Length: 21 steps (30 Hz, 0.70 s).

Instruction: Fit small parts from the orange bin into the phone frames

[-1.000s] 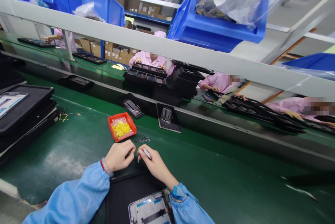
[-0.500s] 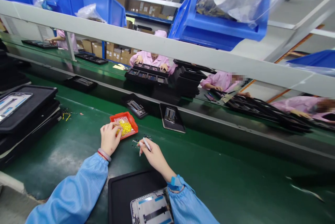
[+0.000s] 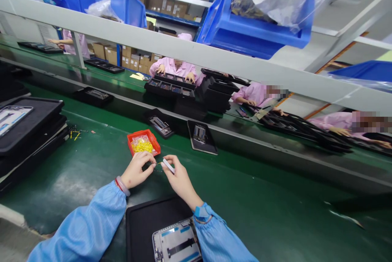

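Note:
My left hand (image 3: 139, 169) is closed in a pinch at the front edge of a red bin (image 3: 157, 146), with a tiny dark part between its fingertips. Small yellow pieces (image 3: 143, 145) and a clear plastic bag lie in the bin. Just to the right, my right hand (image 3: 181, 180) grips a pale, flat, tweezer-like tool (image 3: 169, 166). A small yellow bit shows between the two hands. Below them, a phone frame (image 3: 177, 240) with blue strips and a dark ribbon sits on a black tray (image 3: 137, 223), partly covered by my right sleeve.
Black trays (image 3: 33, 131) are stacked at left, with another phone frame on top. Small yellow and black parts (image 3: 74, 134) lie beside them. Two phone units (image 3: 161, 126) lie beyond the bin. Overhead, a rail (image 3: 183, 52) carries blue bins (image 3: 257, 33). Co-workers in pink sit across the bench.
My left hand has come out of the red bin and moved right and down, toward my right hand. The tool in my right hand has tilted flatter.

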Each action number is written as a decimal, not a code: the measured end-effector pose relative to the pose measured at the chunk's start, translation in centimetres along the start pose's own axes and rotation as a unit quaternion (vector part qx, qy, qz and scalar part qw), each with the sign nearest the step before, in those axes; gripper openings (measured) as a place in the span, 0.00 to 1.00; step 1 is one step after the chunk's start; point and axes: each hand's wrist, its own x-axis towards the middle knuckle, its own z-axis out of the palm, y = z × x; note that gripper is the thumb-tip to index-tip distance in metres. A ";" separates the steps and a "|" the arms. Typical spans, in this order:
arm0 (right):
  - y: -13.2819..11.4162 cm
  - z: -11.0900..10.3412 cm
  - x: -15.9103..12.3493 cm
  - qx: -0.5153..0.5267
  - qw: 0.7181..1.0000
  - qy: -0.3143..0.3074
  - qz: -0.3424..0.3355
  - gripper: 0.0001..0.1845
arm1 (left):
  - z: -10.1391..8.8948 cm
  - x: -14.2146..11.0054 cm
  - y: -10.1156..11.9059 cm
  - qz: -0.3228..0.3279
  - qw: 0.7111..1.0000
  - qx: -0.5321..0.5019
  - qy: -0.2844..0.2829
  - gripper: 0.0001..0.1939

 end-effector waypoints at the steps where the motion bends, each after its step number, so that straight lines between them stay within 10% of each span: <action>1: 0.0 0.1 -0.1 -0.025 0.999 0.032 -0.014 0.06 | 0.0 0.0 -0.1 -0.003 1.000 0.001 0.003 0.06; 21: -2.2 1.1 2.3 -0.282 0.954 -0.024 -0.102 0.11 | 0.1 -0.1 0.1 -0.025 0.997 0.007 0.071 0.08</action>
